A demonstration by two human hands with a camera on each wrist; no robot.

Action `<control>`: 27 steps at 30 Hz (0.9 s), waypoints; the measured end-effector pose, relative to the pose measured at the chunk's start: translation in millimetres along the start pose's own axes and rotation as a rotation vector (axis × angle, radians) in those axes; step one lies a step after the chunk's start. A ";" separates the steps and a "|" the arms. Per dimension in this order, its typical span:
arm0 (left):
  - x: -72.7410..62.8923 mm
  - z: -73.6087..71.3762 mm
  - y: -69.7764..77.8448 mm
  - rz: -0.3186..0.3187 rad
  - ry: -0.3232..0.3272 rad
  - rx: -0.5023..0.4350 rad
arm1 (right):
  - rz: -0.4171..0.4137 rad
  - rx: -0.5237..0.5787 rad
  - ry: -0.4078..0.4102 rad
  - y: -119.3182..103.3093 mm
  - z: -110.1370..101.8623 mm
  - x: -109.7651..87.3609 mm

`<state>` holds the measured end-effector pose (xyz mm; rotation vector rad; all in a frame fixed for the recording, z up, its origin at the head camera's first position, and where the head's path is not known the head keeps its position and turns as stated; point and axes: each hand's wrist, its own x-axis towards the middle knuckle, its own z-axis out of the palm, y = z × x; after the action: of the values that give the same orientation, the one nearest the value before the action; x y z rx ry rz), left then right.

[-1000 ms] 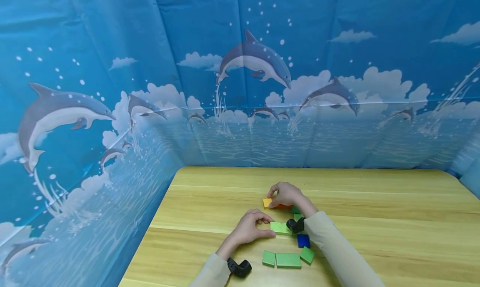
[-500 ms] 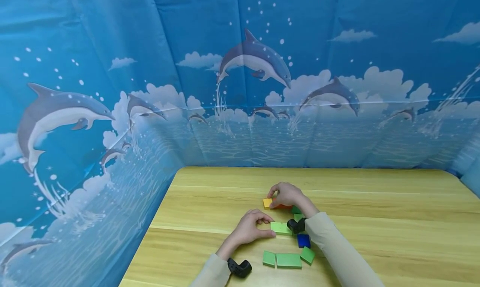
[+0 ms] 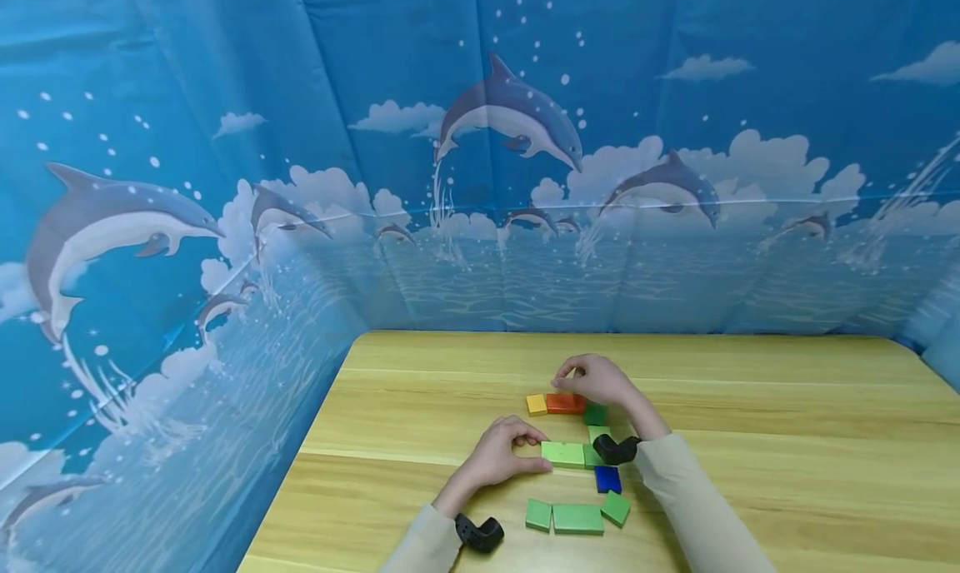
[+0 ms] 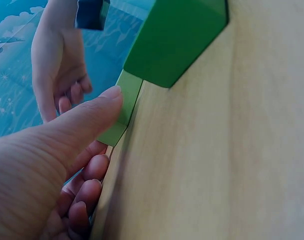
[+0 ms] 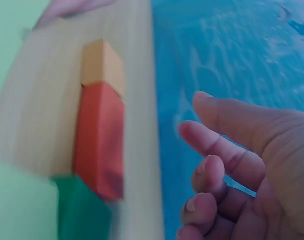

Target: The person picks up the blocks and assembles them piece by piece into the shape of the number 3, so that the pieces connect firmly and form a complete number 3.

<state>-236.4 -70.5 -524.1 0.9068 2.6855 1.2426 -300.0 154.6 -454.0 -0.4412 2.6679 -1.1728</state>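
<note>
My left hand (image 3: 501, 452) pinches the left end of a long light green block (image 3: 562, 454) between thumb and fingers; in the left wrist view the thumb presses on this block (image 4: 123, 102). Fingers loosely curled around nothing, my right hand (image 3: 600, 381) hovers just behind a red block (image 3: 565, 403). A small yellow block (image 3: 536, 405) sits end to end with the red one. At the red block's right end is a dark green block (image 3: 596, 413), with a small light green block (image 3: 599, 433) in front of it. A green block (image 3: 592, 456) adjoins the held one, partly hidden by the right wrist camera.
A blue block (image 3: 607, 479) lies in front of the green one. Nearer the front, a long green block (image 3: 577, 519) lies between a square green block (image 3: 538, 515) and a turned green block (image 3: 616, 509). A dolphin-print curtain (image 3: 465, 281) hangs behind the wooden table (image 3: 787, 456).
My right hand has let go near the yellow and red blocks and moved right and slightly back, uncovering the red block. My left hand has stayed on the light green block.
</note>
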 end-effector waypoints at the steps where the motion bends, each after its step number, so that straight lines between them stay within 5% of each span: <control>1: 0.1 0.1 0.5 -0.002 -0.001 0.002 | -0.010 0.005 0.023 1.5 -4.0 -3.6; 13: 1.2 -0.1 3.2 -0.016 -0.011 -0.010 | -0.084 0.013 0.238 23.2 -38.2 -50.5; 22: 1.6 0.5 0.6 -0.014 -0.025 -0.018 | -0.079 -0.018 0.266 28.9 -44.7 -75.4; 27: 3.7 -0.9 1.0 -0.001 -0.043 -0.095 | -0.055 -0.035 0.285 33.9 -50.0 -87.8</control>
<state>-239.3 -68.7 -522.0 0.9093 2.5694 1.3224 -238.8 240.9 -440.8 -0.3807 2.9380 -1.2949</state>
